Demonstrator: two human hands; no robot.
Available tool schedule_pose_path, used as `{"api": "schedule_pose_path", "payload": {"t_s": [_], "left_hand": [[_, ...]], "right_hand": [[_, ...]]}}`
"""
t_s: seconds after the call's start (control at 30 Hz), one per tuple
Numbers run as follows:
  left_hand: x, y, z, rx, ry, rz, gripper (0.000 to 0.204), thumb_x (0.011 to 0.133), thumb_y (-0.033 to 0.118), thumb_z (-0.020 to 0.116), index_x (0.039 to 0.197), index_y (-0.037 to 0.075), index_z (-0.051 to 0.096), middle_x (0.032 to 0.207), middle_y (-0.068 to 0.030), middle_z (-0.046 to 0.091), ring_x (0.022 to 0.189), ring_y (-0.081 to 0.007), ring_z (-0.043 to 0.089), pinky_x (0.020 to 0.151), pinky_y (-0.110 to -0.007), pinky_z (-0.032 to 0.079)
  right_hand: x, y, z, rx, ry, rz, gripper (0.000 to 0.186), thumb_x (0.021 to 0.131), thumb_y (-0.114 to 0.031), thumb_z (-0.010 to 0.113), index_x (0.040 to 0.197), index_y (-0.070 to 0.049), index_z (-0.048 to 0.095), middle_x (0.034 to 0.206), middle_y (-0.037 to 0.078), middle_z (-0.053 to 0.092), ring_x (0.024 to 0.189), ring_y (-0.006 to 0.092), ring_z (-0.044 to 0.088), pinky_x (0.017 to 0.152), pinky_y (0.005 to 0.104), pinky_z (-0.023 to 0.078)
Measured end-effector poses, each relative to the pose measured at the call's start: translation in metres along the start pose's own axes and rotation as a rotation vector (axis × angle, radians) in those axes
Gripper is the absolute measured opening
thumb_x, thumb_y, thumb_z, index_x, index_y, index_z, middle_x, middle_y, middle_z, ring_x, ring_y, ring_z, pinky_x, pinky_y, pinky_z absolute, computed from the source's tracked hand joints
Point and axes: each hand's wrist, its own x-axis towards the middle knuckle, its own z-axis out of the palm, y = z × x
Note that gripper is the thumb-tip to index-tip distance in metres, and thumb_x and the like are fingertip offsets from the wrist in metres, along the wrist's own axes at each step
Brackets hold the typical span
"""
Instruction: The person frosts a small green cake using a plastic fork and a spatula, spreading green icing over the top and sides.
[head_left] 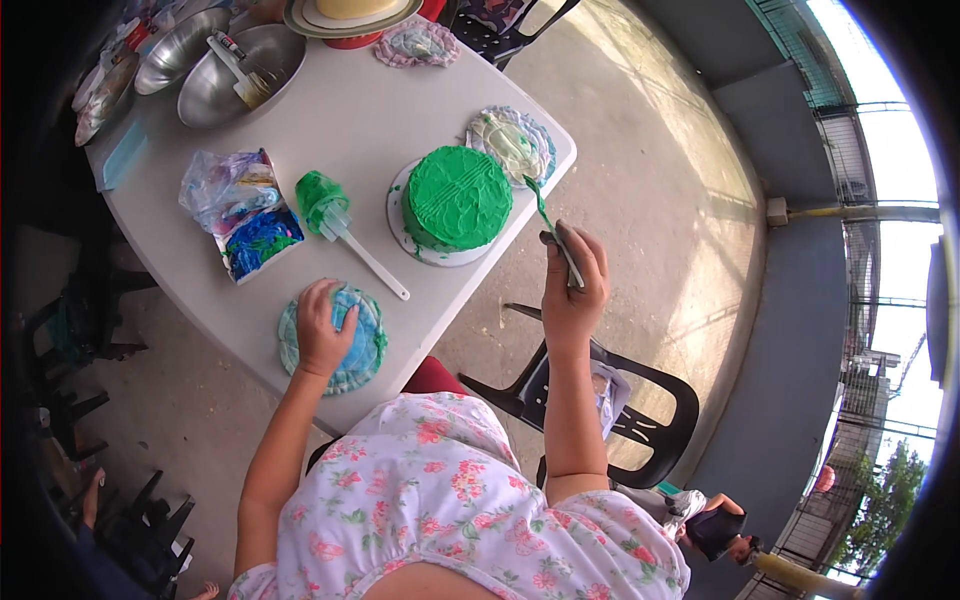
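Note:
A round cake [458,200] covered in green icing stands on a white board [398,222] near the table's right edge. My right hand [577,278], raised beyond that edge, is closed round a thin icing spatula [543,208] smeared with green. The spatula's tip is in front of a round whitish cloth [512,143] at the table corner. My left hand [325,330] lies on a round blue-green cloth [370,345], its thumb apart from the fingers. Between the cake and my left hand rests a white-handled spatula [365,258], its head in a green-smeared clump [319,200].
To the left are an icing-stained open box [262,245] and a crumpled plastic bag [225,188]. Metal bowls [243,85], one holding a brush [240,70], stand at the back left. A second cake [345,8] is at the far edge. A black chair [650,440] stands right of me.

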Motion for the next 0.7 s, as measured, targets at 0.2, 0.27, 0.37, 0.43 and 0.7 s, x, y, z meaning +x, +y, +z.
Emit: {"api": "schedule_pose_path", "payload": {"t_s": [0.2, 0.27, 0.37, 0.43, 0.7], "left_hand": [[-0.005, -0.010, 0.002, 0.176, -0.213, 0.223, 0.030, 0.070, 0.016, 0.061, 0.097, 0.005, 0.055, 0.105, -0.0108, 0.050, 0.103, -0.0312, 0.044, 0.086, -0.042, 0.037], [-0.005, -0.022, 0.002, 0.205, -0.268, 0.258, 0.030, 0.071, 0.016, 0.061, 0.098, 0.005, 0.055, 0.106, -0.0106, 0.049, 0.104, -0.0316, 0.044, 0.087, -0.042, 0.036], [-0.008, -0.022, 0.007, 0.202, -0.220, 0.245, 0.030, 0.071, 0.017, 0.060, 0.099, 0.006, 0.055, 0.106, -0.0105, 0.049, 0.105, -0.0321, 0.044, 0.087, -0.042, 0.036], [-0.008, -0.025, 0.004, 0.184, -0.226, 0.236, 0.030, 0.072, 0.018, 0.060, 0.099, 0.006, 0.055, 0.106, -0.0106, 0.049, 0.105, -0.0324, 0.044, 0.087, -0.042, 0.036], [-0.008, -0.033, 0.002, -0.001, -0.256, 0.248, 0.030, 0.072, 0.019, 0.060, 0.099, 0.007, 0.055, 0.107, -0.0103, 0.050, 0.104, -0.0329, 0.044, 0.087, -0.043, 0.035]], "right_hand": [[0.006, 0.015, 0.022, -0.042, -0.013, -0.070, 0.024, 0.071, 0.009, 0.060, 0.093, -0.001, 0.059, 0.087, 0.014, 0.058, 0.077, 0.0254, 0.059, 0.066, 0.0304, 0.047], [0.005, 0.015, 0.032, -0.042, -0.040, -0.086, 0.025, 0.070, 0.009, 0.060, 0.093, -0.001, 0.059, 0.086, 0.014, 0.058, 0.075, 0.0259, 0.059, 0.066, 0.0306, 0.047], [0.003, 0.018, 0.037, -0.042, -0.059, -0.047, 0.026, 0.070, 0.009, 0.060, 0.094, -0.002, 0.058, 0.087, 0.014, 0.057, 0.076, 0.0266, 0.059, 0.066, 0.0315, 0.047], [0.000, 0.018, 0.044, -0.038, -0.059, -0.013, 0.026, 0.070, 0.008, 0.060, 0.094, -0.002, 0.058, 0.088, 0.014, 0.057, 0.077, 0.0268, 0.058, 0.066, 0.0318, 0.047], [-0.021, 0.003, 0.077, -0.205, -0.020, 0.005, 0.025, 0.071, 0.007, 0.061, 0.094, -0.002, 0.058, 0.090, 0.014, 0.057, 0.078, 0.0270, 0.058, 0.066, 0.0324, 0.048]]}}
